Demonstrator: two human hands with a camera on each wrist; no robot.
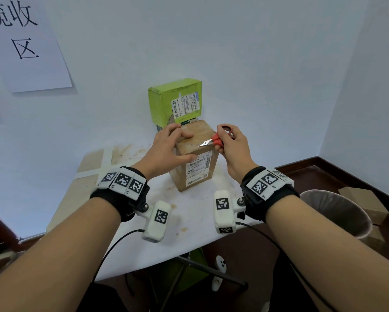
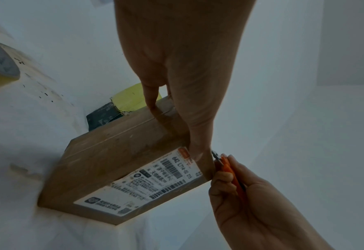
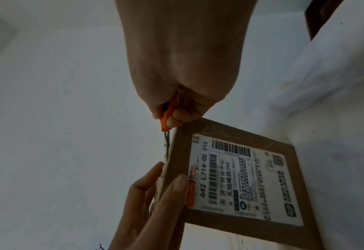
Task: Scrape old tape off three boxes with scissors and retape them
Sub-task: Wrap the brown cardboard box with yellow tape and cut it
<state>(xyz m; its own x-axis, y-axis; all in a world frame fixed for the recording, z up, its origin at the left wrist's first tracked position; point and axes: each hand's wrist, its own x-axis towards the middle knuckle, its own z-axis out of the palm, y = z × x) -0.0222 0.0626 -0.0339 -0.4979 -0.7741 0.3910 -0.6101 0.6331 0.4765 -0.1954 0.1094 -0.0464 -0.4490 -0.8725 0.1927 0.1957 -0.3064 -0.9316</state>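
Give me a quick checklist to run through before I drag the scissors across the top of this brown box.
1. Brown box steadied: ok, left hand rests on its top with the thumb down the labelled side.
2. Scissors gripped: ok, right hand holds the red handles.
3. Blade on the top face: ok, tip lies on the box top.
4. Left fingers away from the blade's path: not ok, the tip points toward them.
5. Shipping label out of the way: ok, on the side face.
6. Old tape under the blade: cannot tell.
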